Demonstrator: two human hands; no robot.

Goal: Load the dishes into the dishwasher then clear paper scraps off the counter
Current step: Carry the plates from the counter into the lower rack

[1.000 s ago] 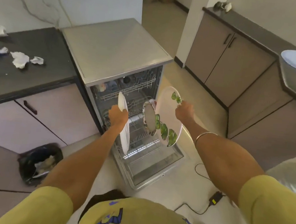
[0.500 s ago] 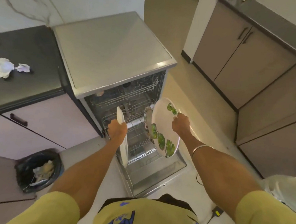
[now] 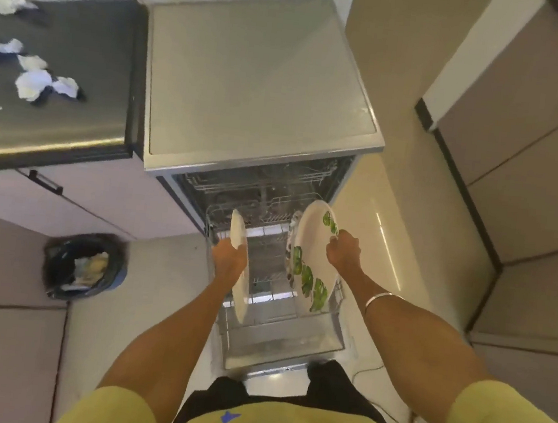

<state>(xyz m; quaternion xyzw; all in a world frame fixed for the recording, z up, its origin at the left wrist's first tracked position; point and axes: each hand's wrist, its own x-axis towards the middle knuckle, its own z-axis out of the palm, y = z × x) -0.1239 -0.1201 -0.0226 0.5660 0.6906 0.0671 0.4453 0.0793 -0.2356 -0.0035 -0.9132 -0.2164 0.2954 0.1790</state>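
Note:
The dishwasher (image 3: 260, 82) stands open below me, its lower rack (image 3: 272, 262) pulled out over the dropped door. My left hand (image 3: 229, 258) grips a plain white plate (image 3: 239, 262) held on edge over the rack's left side. My right hand (image 3: 344, 252) grips the rim of a larger white plate with green leaves (image 3: 314, 259), also on edge over the rack's right side. Another patterned dish (image 3: 291, 236) shows just behind it. Crumpled paper scraps (image 3: 43, 81) lie on the dark counter (image 3: 56, 119) at the left.
A black-lined waste bin (image 3: 84, 266) with rubbish sits on the floor left of the dishwasher. Grey cabinets (image 3: 538, 118) run along the right. A thin cable (image 3: 368, 367) trails on the floor by the door's right corner.
I have stepped closer and now look more steeply down. Both plates have come lower, over the pulled-out lower rack. Each hand keeps its grip.

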